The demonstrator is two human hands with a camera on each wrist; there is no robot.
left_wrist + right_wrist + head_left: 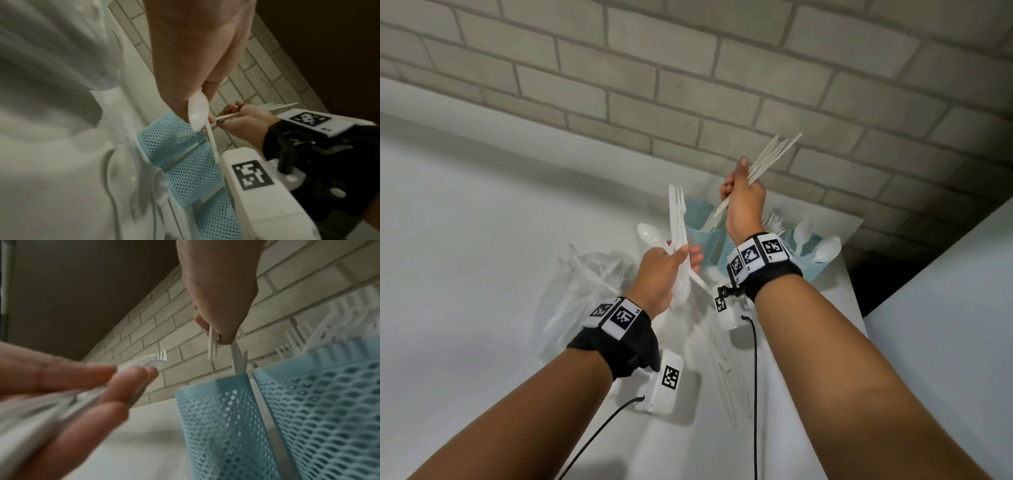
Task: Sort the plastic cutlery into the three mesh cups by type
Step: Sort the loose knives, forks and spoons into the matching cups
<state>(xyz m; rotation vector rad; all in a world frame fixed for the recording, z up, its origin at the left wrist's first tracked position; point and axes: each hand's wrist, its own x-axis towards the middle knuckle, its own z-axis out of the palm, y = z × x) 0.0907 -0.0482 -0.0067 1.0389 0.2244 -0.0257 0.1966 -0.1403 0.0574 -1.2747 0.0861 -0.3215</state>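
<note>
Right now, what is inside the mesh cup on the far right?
White plastic spoons stand in the rightmost mesh cup, bowls up above the rim. Their handles go down inside; the right hand's wrist covers part of this cup, so I cannot count them.

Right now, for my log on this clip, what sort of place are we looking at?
Probably an indoor utility or pantry corner, not a fitted kitchen: a plain white table against a painted brick wall, with blue mesh cups of plastic cutlery and a clear plastic bag on it.
</note>
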